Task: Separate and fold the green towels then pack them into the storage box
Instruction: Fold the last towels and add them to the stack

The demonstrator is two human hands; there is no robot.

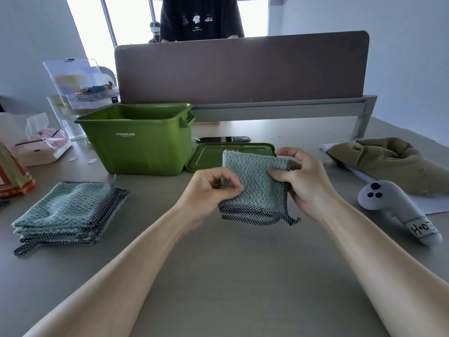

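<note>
A folded pale green towel (255, 186) with black-and-white checked trim is held just above the table's middle. My left hand (209, 190) pinches its left edge and my right hand (303, 181) grips its right edge near the hanging loop. A stack of several more green towels (70, 210) lies flat at the left. The green storage box (141, 142) stands open behind, marked STORAGE BOX. Its green lid (209, 156) lies flat on the table to the box's right, partly hidden by the held towel.
A grey plush toy (398, 210) and an olive cloth bag (388, 161) lie at the right. A tissue pack (41, 147) and clear containers (80, 83) sit at the left. A brown divider (243, 69) closes the back, with a person behind it.
</note>
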